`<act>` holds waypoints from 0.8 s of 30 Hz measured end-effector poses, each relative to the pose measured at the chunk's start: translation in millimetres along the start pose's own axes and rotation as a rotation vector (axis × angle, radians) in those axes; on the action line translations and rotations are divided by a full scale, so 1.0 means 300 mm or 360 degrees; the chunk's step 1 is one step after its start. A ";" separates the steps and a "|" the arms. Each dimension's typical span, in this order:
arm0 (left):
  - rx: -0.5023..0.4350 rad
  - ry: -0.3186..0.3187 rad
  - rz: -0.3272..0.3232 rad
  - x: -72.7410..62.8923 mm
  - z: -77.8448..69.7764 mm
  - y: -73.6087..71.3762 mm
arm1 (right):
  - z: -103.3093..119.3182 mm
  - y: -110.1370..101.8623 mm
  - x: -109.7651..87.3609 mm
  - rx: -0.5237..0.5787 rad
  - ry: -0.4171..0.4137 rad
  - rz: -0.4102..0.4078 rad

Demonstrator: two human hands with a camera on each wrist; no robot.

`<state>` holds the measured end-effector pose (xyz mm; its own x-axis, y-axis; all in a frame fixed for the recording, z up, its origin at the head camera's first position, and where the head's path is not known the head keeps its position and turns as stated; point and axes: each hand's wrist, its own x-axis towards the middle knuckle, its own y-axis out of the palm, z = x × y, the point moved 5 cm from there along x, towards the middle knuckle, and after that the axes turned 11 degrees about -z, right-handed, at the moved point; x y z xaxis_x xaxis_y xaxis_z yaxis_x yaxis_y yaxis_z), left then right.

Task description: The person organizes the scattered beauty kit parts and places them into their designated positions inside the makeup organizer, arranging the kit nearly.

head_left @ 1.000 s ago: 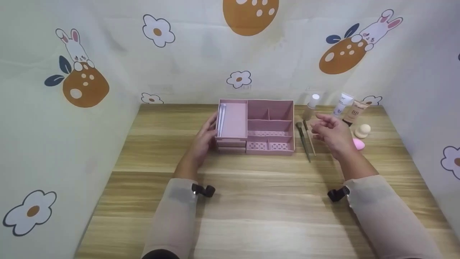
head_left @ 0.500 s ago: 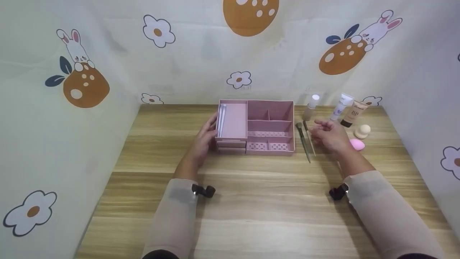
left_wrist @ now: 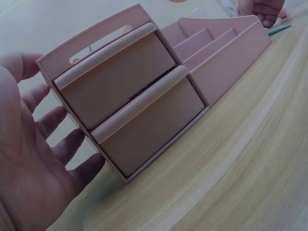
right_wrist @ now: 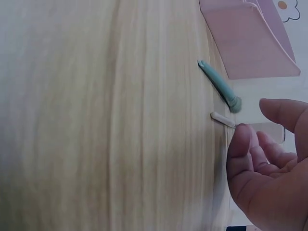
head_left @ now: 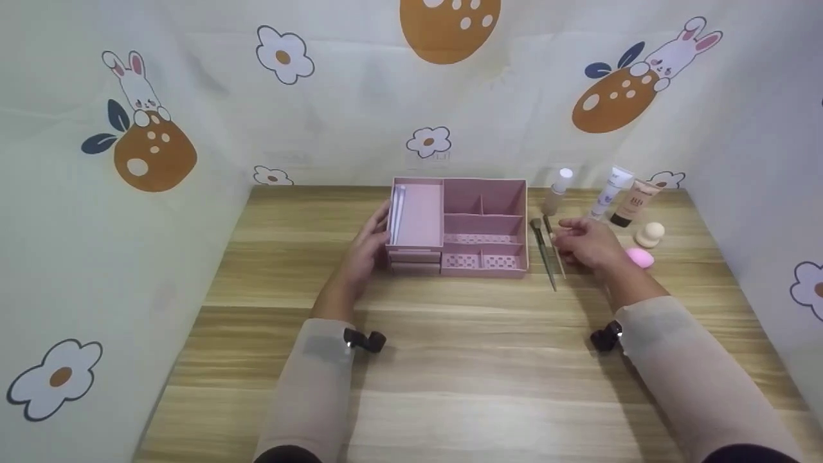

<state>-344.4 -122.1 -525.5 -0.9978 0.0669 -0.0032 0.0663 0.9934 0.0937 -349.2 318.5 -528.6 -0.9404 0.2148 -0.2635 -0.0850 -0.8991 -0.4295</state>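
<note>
My left hand [head_left: 361,254] rests against the left side of a pink makeup organizer [head_left: 421,218]. In the left wrist view, its spread fingers [left_wrist: 55,120] touch the side wall beside two drawers [left_wrist: 144,120]. My right hand [head_left: 590,245] hovers low at two makeup brushes right of the organizer, with nothing in its grasp. One is a green-handled makeup brush [right_wrist: 219,83]; the other is a thinner brush with a pale handle [right_wrist: 222,119]. The right wrist view shows thumb and fingers apart, fingertips close to the thinner brush, whose far end they hide.
Several white sticks [head_left: 398,215] lie in the organizer's left top tray. Behind my right hand stand a white-capped bottle [head_left: 556,193], a white tube [head_left: 609,191] and a beige BB tube [head_left: 633,204]. A cream sponge [head_left: 651,235] and a pink sponge [head_left: 640,258] sit to its right.
My right hand has come down and slightly nearer to the thinner brush, its fingers lowering beside it. The left hand and the organizer stay where they were.
</note>
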 end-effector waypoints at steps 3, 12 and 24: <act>-0.0007 0.0016 -0.0003 0.002 -0.001 0.001 | 0.003 0.004 0.002 -0.0097 -0.0038 0.0037; 0.0001 0.0043 -0.0015 0.003 0.000 0.004 | 0.004 0.009 0.010 -0.0200 -0.0046 0.0038; -0.0020 0.0053 0.0017 -0.003 -0.003 0.003 | 0.032 0.010 0.004 -0.0679 -0.0245 -0.0086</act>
<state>-343.5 -121.4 -524.4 -0.9968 0.0739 0.0311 0.0769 0.9914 0.1059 -353.8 312.4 -522.1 -0.9791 0.1686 -0.1134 -0.0222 -0.6436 -0.7651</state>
